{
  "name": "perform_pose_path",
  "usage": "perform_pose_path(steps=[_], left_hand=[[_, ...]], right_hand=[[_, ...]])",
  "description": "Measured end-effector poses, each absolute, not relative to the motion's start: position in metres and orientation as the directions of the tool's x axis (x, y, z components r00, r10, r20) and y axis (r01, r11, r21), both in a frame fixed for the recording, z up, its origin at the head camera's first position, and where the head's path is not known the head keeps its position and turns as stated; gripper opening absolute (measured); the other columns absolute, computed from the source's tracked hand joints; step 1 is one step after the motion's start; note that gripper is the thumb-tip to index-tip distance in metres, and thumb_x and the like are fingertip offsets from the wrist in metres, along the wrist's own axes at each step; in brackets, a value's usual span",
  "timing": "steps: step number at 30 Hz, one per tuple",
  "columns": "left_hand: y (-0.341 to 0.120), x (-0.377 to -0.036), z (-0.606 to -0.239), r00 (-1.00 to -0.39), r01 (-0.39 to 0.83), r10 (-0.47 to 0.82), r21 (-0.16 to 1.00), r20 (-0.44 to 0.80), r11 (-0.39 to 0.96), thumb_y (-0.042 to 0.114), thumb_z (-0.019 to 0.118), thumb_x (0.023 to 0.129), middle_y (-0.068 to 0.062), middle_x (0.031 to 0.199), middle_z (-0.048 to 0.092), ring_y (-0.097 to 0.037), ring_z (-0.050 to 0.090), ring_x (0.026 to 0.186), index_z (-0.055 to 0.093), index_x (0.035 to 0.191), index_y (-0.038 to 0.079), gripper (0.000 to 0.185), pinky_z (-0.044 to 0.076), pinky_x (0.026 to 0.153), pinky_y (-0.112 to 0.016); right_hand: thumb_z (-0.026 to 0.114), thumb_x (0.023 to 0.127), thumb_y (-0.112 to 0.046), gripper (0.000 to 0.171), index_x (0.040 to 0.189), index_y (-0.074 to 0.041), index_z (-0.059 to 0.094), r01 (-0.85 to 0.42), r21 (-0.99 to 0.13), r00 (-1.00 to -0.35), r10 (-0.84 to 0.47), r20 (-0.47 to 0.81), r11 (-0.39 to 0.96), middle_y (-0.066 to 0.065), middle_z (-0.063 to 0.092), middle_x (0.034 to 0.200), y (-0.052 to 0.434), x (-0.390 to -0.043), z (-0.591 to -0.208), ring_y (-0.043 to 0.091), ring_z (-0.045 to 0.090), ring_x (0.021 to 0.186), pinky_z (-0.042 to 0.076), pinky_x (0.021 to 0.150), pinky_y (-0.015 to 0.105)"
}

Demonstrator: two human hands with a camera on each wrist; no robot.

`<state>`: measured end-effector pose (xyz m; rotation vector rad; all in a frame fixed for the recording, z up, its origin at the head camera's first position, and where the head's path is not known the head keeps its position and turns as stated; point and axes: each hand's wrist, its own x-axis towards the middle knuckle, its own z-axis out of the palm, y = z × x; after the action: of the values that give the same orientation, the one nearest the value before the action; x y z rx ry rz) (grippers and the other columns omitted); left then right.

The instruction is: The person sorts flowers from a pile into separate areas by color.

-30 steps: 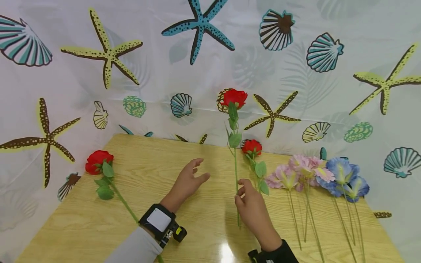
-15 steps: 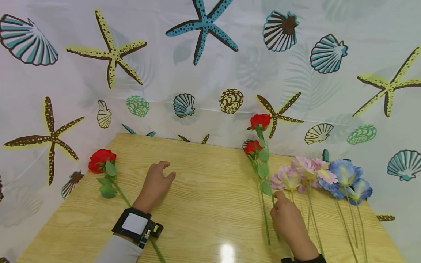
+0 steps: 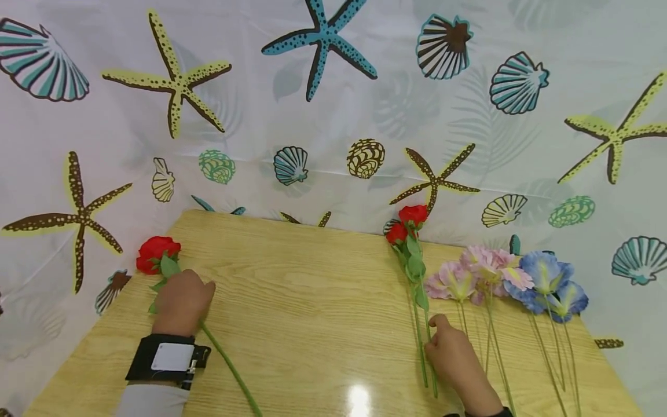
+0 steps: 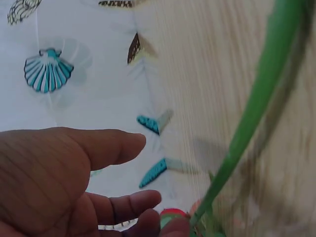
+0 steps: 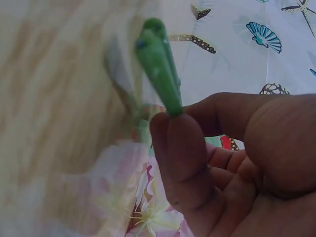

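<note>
Between thumb and fingers, my right hand [image 3: 454,352] pinches the green stem [image 5: 160,69] of a red rose [image 3: 413,214]. That rose lies over or right beside another red rose [image 3: 396,234] at the back right of the table, their leaves overlapping. On the left, my left hand [image 3: 183,301] is over the upper stem of a third red rose [image 3: 158,255], hiding some of its leaves. In the left wrist view the thumb [image 4: 116,147] stands apart from the fingers [image 4: 131,206], and the rose's stem [image 4: 242,133] passes close to the fingertips; contact is unclear.
Pink flowers [image 3: 487,266] and blue flowers [image 3: 544,275] with thin stems lie to the right of my right hand. The wooden table [image 3: 307,307] ends at a white cloth [image 3: 333,127] printed with starfish and shells, rising behind and at both sides.
My right hand has carried its rose rightward and lowered it beside the other red rose. My left hand has moved left from mid-table to over the left rose's stem.
</note>
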<state>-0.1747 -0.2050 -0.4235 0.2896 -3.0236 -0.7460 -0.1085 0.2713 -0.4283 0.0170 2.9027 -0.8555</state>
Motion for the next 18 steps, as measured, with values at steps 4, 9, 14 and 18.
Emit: perform_pose_path(steps=[4,9,14,18], left_hand=[[-0.22,-0.17,-0.419,-0.976,-0.216,-0.206,0.478,-0.073,0.852,0.023,0.053,0.094,-0.012,0.061,0.054,-0.029,0.056,0.056,0.056,0.06,0.002,0.041,0.043,0.043,-0.038],[-0.231,-0.165,-0.418,-0.971,-0.238,-0.222,0.474,-0.09,0.848,0.019,0.056,0.092,-0.013,0.063,0.055,-0.03,0.057,0.057,0.059,0.063,-0.001,0.036,0.044,0.044,-0.039],[-0.229,-0.163,-0.423,-0.972,-0.234,-0.205,0.471,-0.113,0.851,0.017,0.062,0.089,-0.013,0.064,0.057,-0.03,0.058,0.059,0.059,0.063,0.0,0.031,0.045,0.045,-0.041],[-0.224,-0.162,-0.425,-0.972,-0.233,-0.201,0.448,-0.119,0.863,0.01,0.059,0.089,-0.016,0.066,0.058,-0.033,0.059,0.061,0.06,0.065,-0.003,0.028,0.047,0.047,-0.043]], right_hand=[[0.058,0.084,0.008,0.043,0.126,0.014,0.047,0.061,-0.551,-0.99,-0.018,-0.138,0.832,0.001,0.046,0.058,0.275,-0.109,-0.43,0.011,0.036,0.044,0.03,0.041,0.019],[0.06,0.083,0.005,0.043,0.124,0.012,0.049,0.059,-0.523,-0.986,-0.032,-0.163,0.85,0.002,0.05,0.06,0.279,-0.111,-0.43,0.013,0.038,0.046,0.031,0.045,0.024],[0.06,0.084,0.004,0.041,0.123,0.01,0.049,0.07,-0.496,-0.979,-0.037,-0.203,0.866,0.004,0.056,0.068,0.282,-0.112,-0.428,0.018,0.046,0.052,0.035,0.051,0.032],[0.063,0.086,0.001,0.041,0.124,0.009,0.05,0.088,-0.494,-0.974,-0.029,-0.226,0.865,0.004,0.058,0.07,0.282,-0.113,-0.428,0.019,0.049,0.054,0.038,0.052,0.033]])
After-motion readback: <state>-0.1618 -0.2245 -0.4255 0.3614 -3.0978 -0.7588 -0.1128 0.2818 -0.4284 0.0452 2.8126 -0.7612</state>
